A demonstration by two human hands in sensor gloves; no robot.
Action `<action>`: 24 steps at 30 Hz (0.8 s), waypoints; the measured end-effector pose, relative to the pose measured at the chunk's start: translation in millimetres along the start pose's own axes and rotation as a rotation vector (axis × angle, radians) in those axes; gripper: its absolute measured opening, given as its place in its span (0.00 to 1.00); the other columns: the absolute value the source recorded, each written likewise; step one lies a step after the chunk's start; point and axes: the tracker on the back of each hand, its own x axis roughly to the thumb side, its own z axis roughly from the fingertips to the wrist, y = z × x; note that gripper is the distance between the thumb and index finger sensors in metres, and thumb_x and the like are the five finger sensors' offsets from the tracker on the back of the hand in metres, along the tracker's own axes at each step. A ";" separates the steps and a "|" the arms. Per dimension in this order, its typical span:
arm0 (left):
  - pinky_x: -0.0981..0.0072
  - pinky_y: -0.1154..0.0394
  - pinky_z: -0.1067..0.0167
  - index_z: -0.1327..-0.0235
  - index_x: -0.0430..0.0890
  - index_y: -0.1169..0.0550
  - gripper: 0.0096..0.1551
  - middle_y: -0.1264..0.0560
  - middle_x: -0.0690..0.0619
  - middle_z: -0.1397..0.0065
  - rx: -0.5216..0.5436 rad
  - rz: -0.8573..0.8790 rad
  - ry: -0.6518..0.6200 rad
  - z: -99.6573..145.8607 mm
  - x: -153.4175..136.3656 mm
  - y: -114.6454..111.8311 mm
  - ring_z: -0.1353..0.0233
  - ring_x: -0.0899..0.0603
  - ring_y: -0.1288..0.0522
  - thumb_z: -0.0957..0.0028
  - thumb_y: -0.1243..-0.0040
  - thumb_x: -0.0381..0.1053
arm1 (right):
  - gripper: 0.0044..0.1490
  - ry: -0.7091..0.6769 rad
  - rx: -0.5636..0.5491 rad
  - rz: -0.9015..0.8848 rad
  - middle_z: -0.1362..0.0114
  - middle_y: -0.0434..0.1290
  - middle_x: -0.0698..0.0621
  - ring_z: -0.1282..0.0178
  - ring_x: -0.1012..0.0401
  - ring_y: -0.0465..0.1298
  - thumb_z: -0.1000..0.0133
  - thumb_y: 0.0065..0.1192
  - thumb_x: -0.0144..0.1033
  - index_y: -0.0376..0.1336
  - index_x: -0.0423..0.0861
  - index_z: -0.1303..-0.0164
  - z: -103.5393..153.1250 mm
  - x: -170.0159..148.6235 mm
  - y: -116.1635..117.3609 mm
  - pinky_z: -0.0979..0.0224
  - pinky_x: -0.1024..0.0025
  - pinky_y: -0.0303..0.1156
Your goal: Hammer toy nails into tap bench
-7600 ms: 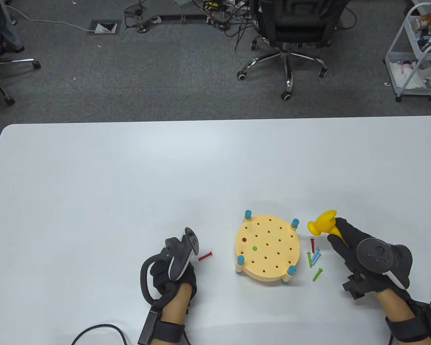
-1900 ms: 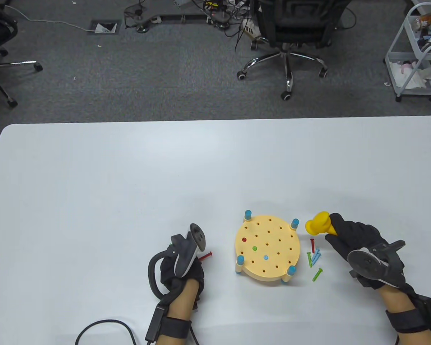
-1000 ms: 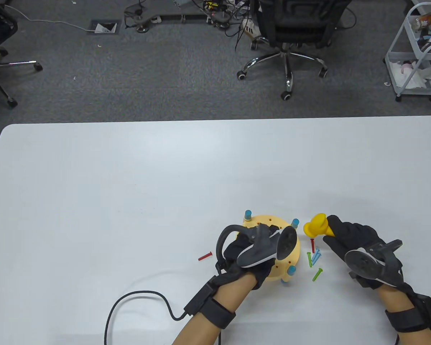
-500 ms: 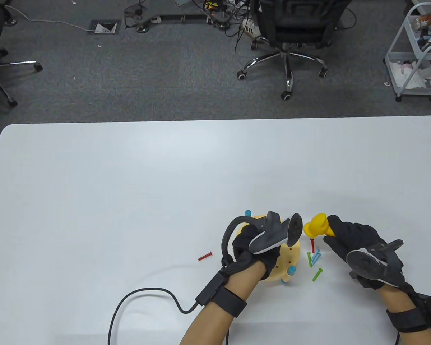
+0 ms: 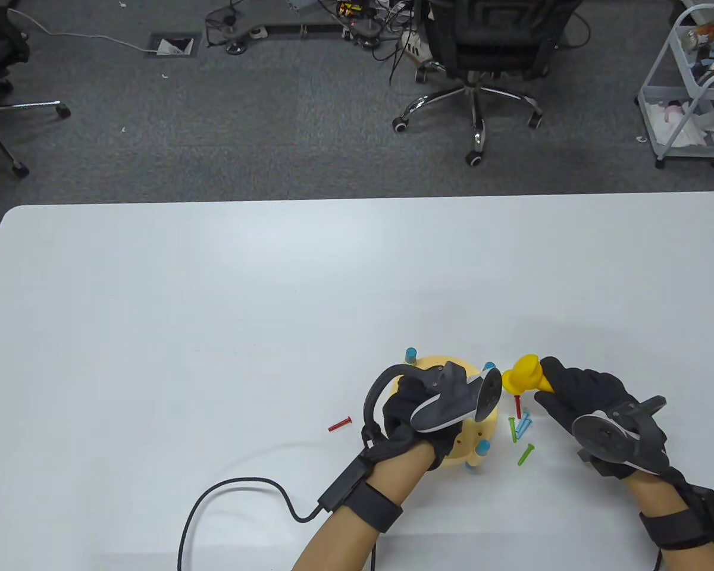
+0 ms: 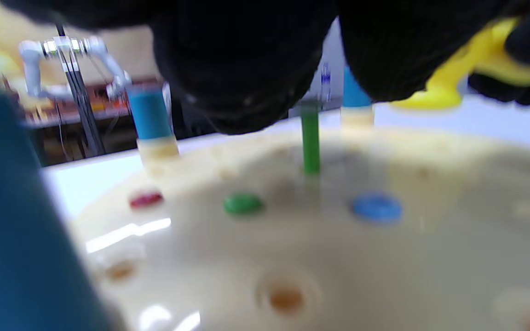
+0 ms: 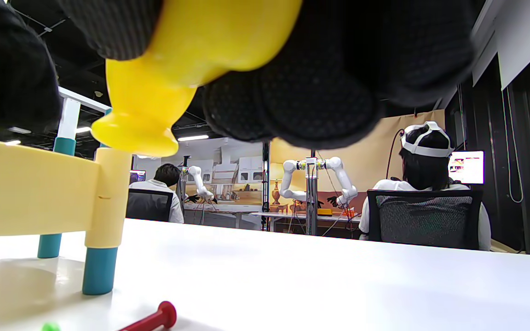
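My left hand (image 5: 419, 410) hovers over the round yellow tap bench (image 6: 292, 248) near the table's (image 5: 214, 309) near edge, fingers pinching a green toy nail (image 6: 310, 142) upright in a hole. Red, green and blue nail heads sit flush in the bench top. My right hand (image 5: 583, 395) curls around the yellow toy hammer (image 5: 523, 375), its head just beside the bench's right rim. Loose nails (image 5: 520, 425) lie between bench and right hand.

no text, label, brand, number or sign can be read in any of the views; the monitor glowing in the background of the right wrist view is too small and blurred to make out.
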 end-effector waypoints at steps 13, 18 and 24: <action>0.63 0.22 0.73 0.42 0.46 0.21 0.38 0.18 0.50 0.63 0.119 0.292 0.000 65.8 -73.4 -46.5 0.73 0.56 0.22 0.65 0.32 0.62 | 0.41 -0.166 -0.075 -0.090 0.50 0.81 0.52 0.60 0.57 0.83 0.51 0.49 0.57 0.63 0.47 0.31 -15.3 70.2 -21.7 0.46 0.59 0.78; 0.62 0.22 0.73 0.45 0.46 0.21 0.33 0.18 0.49 0.63 0.064 0.332 -0.032 63.7 -72.8 -59.9 0.74 0.54 0.22 0.64 0.30 0.57 | 0.40 -0.237 0.000 0.016 0.51 0.82 0.51 0.62 0.56 0.83 0.52 0.53 0.56 0.65 0.47 0.33 -29.8 101.6 -10.5 0.47 0.58 0.78; 0.61 0.22 0.74 0.47 0.47 0.20 0.31 0.17 0.50 0.64 0.085 0.339 -0.035 66.2 -72.4 -61.6 0.74 0.54 0.22 0.64 0.30 0.56 | 0.40 -0.179 -0.123 0.036 0.52 0.82 0.52 0.63 0.57 0.83 0.51 0.51 0.56 0.65 0.47 0.32 -30.2 105.6 -18.4 0.48 0.59 0.79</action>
